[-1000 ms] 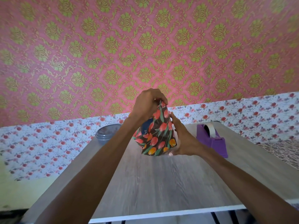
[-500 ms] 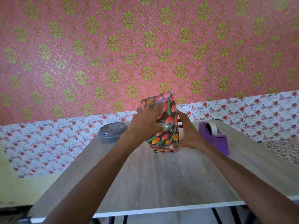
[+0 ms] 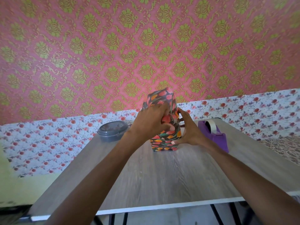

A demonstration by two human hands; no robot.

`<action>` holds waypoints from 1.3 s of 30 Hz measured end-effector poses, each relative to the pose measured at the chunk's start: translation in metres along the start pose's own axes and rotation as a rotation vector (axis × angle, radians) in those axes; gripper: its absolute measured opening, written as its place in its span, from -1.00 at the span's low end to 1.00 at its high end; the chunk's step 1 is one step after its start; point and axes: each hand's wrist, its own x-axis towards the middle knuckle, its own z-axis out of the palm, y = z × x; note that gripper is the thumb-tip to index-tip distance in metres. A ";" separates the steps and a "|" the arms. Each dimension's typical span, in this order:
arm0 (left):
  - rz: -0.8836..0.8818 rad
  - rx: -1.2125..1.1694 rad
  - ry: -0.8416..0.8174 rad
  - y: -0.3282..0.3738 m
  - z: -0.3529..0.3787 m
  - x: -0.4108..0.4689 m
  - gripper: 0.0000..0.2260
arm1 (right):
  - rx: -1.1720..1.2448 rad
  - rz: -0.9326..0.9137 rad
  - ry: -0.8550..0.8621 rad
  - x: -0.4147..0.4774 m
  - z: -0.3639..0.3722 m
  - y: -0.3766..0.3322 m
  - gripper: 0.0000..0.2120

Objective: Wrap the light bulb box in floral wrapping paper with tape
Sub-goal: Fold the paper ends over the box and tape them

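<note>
The light bulb box stands on end towards the far side of the wooden table, its long axis vertical, and lies straight ahead between the two hands. The left hand lies across the near face at mid height. The right hand clasps the right side lower down, with the thumb on the front bottom corner and the fingers wrapped behind. Motion blur hides the left fingertips, so I cannot tell whether that hand pinches the seam or only presses it flat.

The floral wrapping paper, dark with red and orange tulips, covers every face that shows. It rises past the top of the box as a loose, open collar, creased and not yet folded down. That open end lies above both hands, and I judge it to be the next thing to close.

The purple tape dispenser sits just beside the right hand, so that hand is nearer the tape. A grey lidded container stands off to the left.
</note>
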 end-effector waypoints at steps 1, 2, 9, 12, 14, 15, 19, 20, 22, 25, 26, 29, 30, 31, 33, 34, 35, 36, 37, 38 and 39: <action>-0.015 0.029 -0.041 -0.002 0.001 0.000 -0.53 | 0.012 0.003 -0.007 0.000 0.000 -0.001 0.29; -0.029 0.069 -0.081 -0.003 0.002 0.001 -0.46 | 0.020 0.002 -0.017 0.000 0.000 -0.002 0.29; 0.134 0.088 -0.035 0.006 0.005 0.010 -0.73 | 0.003 -0.025 -0.002 0.002 0.006 -0.004 0.28; 0.060 0.045 0.019 0.015 0.009 0.012 -0.68 | -0.029 -0.051 0.008 0.005 0.006 0.001 0.27; -0.015 0.042 0.003 0.020 0.013 0.016 -0.52 | -0.068 -0.073 0.015 0.007 0.009 0.003 0.24; -0.060 0.015 0.001 0.021 0.014 0.019 -0.50 | -0.071 -0.081 0.023 0.008 0.011 0.004 0.24; -0.203 0.033 0.050 0.027 0.008 0.029 -0.67 | -0.062 -0.085 0.051 0.006 0.014 0.002 0.30; -0.226 0.040 0.073 0.029 0.004 0.030 -0.73 | -0.061 -0.099 0.052 0.005 0.015 0.000 0.29; -0.255 -0.034 0.104 0.032 0.001 0.036 -0.82 | -0.039 -0.131 0.056 0.002 0.017 -0.007 0.23; -0.263 -0.136 0.099 0.036 -0.003 0.039 -0.83 | 0.004 -0.186 0.104 0.003 0.022 -0.020 0.10; -0.260 -0.177 0.089 0.037 -0.004 0.039 -0.81 | 0.032 -0.197 0.121 0.003 0.023 -0.021 0.08; -0.201 -0.310 0.037 0.033 -0.010 0.039 -0.67 | 0.031 -0.173 0.135 0.003 0.023 -0.016 0.06; -0.168 -0.315 0.000 0.030 -0.014 0.038 -0.64 | 0.024 -0.155 0.133 0.002 0.022 -0.012 0.07; -0.130 -0.306 -0.054 0.028 -0.020 0.035 -0.64 | 0.028 -0.138 0.123 0.001 0.020 -0.008 0.09; -0.052 -0.275 -0.204 0.024 -0.030 0.025 -0.70 | 0.041 -0.118 0.086 0.001 0.017 -0.002 0.11; -0.021 -0.225 -0.295 0.022 -0.034 0.019 -0.67 | 0.043 -0.111 0.067 0.002 0.015 0.000 0.11; 0.004 -0.159 -0.390 0.018 -0.035 0.013 -0.54 | 0.043 -0.098 0.055 0.002 0.015 0.000 0.13; 0.012 -0.092 -0.482 0.012 -0.032 0.008 -0.38 | 0.046 -0.079 0.052 0.002 0.014 -0.001 0.14; 0.000 -0.029 -0.555 0.007 -0.028 0.003 -0.25 | 0.051 -0.064 0.053 0.002 0.013 -0.001 0.15; -0.018 0.057 -0.593 0.005 -0.022 -0.002 -0.21 | 0.051 -0.059 0.053 0.003 0.014 -0.001 0.16; -0.023 0.156 -0.571 0.005 -0.015 -0.006 -0.26 | 0.044 -0.061 0.055 0.003 0.014 -0.001 0.16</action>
